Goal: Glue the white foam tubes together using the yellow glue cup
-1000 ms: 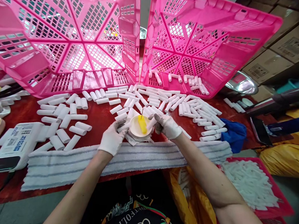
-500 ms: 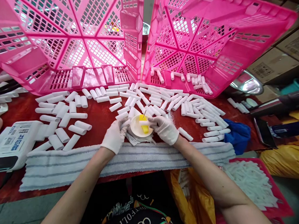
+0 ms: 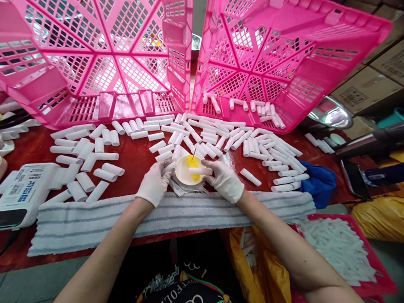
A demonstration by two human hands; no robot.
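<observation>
A small white bowl (image 3: 181,175) with yellow material and a thin upright stick (image 3: 193,154) in it rests on a crumpled cloth (image 3: 185,189) at the table's middle. My right hand (image 3: 225,181), in a white glove, is closed on a white tube (image 3: 200,171), whose free end reaches over the bowl. On the bowl's left side, my gloved left hand (image 3: 155,181) is closed around another white tube (image 3: 169,167), mostly covered by the fingers. Many similar loose white tubes (image 3: 105,174) lie about on the red table.
Two pink baskets (image 3: 105,52) stand tipped up behind the tubes, the right one with several tubes inside. A striped towel (image 3: 169,218) lines the front edge. At left sits a white device (image 3: 22,194); at right, a blue cloth (image 3: 319,183) and a tray of white pieces (image 3: 337,244).
My right hand and its tube have shifted slightly right, so the tube now lies a little further right over the bowl. My left hand has barely moved.
</observation>
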